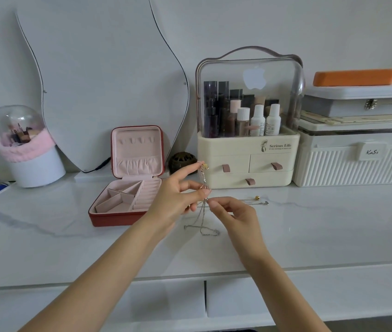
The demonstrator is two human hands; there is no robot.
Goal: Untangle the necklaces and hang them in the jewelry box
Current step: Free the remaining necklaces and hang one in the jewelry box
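Both hands' grip sits on the tangled necklaces [204, 207]: right hand [232, 213] pinches the chains at the knot, left hand [178, 196] pinches them just above, one finger lifting a gold pendant. Loose chain ends trail on the surface [46, 236] below the knot. Jewelry box [128, 178], lid open, left of the necklaces; cosmetics organizer [247, 149] behind them.

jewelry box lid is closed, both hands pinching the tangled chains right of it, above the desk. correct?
Not quite. The head view shows the jewelry box open, its lid upright. The rest holds: left hand and right hand both pinch the tangled chains to its right, above the desk.
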